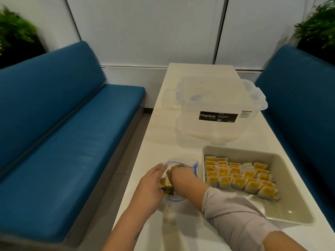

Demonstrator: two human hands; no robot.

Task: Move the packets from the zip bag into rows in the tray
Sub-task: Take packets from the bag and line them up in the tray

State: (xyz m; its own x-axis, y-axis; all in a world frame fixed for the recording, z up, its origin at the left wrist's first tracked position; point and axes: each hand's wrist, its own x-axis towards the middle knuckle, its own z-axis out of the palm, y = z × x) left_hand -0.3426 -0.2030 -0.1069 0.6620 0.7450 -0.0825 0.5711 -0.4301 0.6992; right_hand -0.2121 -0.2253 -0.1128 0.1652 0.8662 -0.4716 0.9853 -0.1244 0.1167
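At nine o'clock we see a blue bench seat running along the left edge of the white counter, with a narrow gap of floor between them and a green plant at ten o'clock behind its backrest. Our left hand rests at six o'clock near the counter's left edge, fingers straight and relaxed, laid flat against the left side of the clear zip bag, whose blue-rimmed mouth stands open. Our right hand, sleeve pushed up the forearm, reaches down inside that bag; its fingers are buried among the contents, so we cannot tell how far the grip is closed or whether it has hold of anything. A few yellow packets show through the bag between the two hands. Just beside the bag at four o'clock sits the grey tray, its far half filled with rows of yellow-labelled packets and its near half bare. At twelve o'clock, well apart from the tray, stands a clear lidded storage box labelled Megabox, with open counter beyond it. A second blue bench lines the right edge at three o'clock, another plant at two o'clock, white wall panels behind.
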